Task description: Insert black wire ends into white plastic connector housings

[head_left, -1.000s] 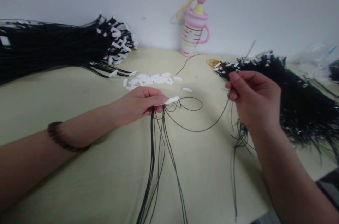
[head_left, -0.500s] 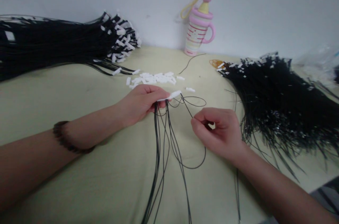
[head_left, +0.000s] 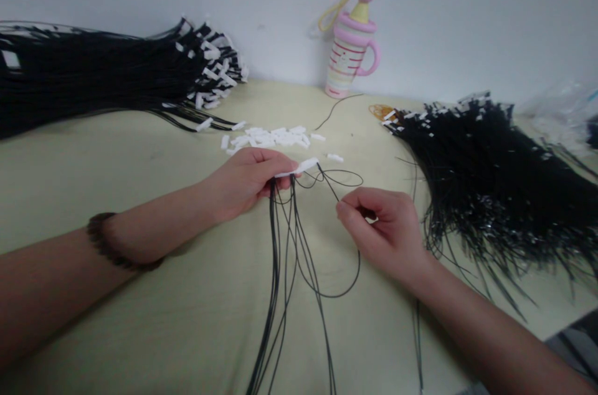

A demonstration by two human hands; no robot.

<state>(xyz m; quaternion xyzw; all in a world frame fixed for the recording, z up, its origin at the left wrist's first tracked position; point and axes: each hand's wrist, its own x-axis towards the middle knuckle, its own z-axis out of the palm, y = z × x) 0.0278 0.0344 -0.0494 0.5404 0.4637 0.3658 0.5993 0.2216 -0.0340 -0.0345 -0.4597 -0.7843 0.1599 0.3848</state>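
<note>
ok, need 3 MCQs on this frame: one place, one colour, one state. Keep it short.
1. Where does the pink striped cup stand?
A. at the wall, behind the loose white clips
B. on the right bundle
C. beside the left wrist

2. What colour are the cords under the left hand?
A. white
B. black
C. yellow

3. What is the right hand doing?
A. lying flat and open
B. pinching a single cord
C. gripping the cup

Answers: 1 A, it stands on the table's far edge against the wall, beyond the loose white clips; 2 B, the strands are black; 3 B, thumb and forefinger close on one strand that runs up to the white clip held by the left hand.
</note>
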